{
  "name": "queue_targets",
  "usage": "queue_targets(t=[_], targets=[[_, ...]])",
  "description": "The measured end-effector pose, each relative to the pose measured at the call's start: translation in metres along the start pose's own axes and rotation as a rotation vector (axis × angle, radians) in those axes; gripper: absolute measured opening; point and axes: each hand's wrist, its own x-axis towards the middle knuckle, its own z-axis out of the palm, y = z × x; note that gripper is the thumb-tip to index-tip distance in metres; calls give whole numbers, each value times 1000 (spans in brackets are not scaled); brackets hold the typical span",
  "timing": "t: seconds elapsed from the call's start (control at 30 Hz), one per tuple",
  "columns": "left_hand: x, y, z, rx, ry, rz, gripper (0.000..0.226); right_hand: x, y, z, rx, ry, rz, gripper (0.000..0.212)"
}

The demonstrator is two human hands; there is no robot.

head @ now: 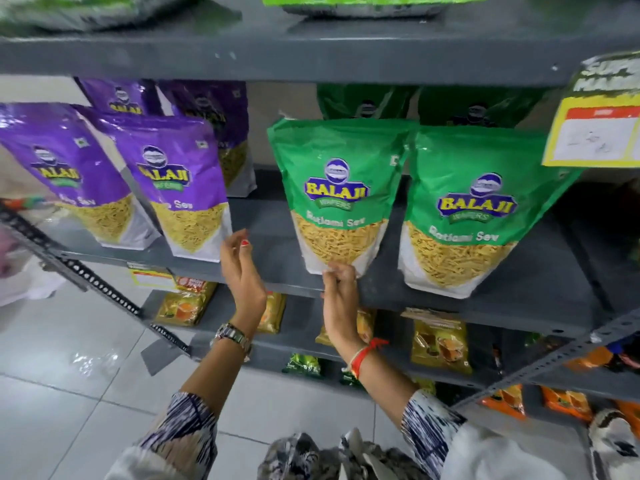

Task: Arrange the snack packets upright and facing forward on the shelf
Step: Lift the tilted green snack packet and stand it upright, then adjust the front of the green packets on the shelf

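Open gap on the grey shelf (pixel 263 233) between the purple packet (pixel 180 188) and the green packet (pixel 341 199), bare board reaching to the back wall. Rightward, a second green packet (pixel 474 216) touching the first, leaving no passage; yellow price tag (pixel 595 133) overhanging above

A person's two forearms, bare from wrist to mid-forearm; both sleeves (pixel 187 431) loose, white with dark blue-black brush-like streaks, the same print on the garment at the chest; on the left wrist, a metal-link wristwatch (pixel 232 337) with a silver band; on the right wrist, a red and yellow thread (pixel 363 355) tied with loose ends; red polish on a fingernail of the left hand (pixel 242 271); the right hand (pixel 341 299) without rings visible.
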Motion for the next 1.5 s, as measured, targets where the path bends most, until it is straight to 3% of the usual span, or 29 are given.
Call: queue_targets(t=[0.13,0.23,0.4,0.47,0.6,0.73,0.87,1.0,1.13,1.2,1.3,1.4,1.5], targets=[[49,-2,-37,14,248,68,23,7,-11,47,10,-112,-37,12],[100,-7,-71,-3,274,23,36,19,-27,99,52,-130,-22,13],[172,-37,-110,-118,-19,-168,55,41,-33,172,68,-207,101,47],[193,-62,-120,-123,-135,-233,60,45,-33,193,112,-196,106,49],[229,-127,-132,-156,-304,-453,99,44,-28,220,195,-178,105,52],[227,-92,-132,-178,-387,-522,98,46,-24,230,208,-154,136,40],[226,-80,-133,-178,-455,-477,95,52,-22,235,199,-144,124,44],[217,-52,-135,-150,-457,-474,51,52,-21,238,213,-129,110,44],[213,-49,-141,-161,-441,-460,48,47,-22,240,196,-63,71,37],[204,-52,-154,-38,-363,-359,45,41,-20,241,185,98,50,49],[193,-54,-185,97,-12,-252,24,16,-8,245,157,336,-15,44],[208,-53,-214,157,260,-226,21,-13,-1,264,131,162,-176,28],[244,-55,-230,66,336,-238,27,-21,-3,295,64,-105,-153,34]])
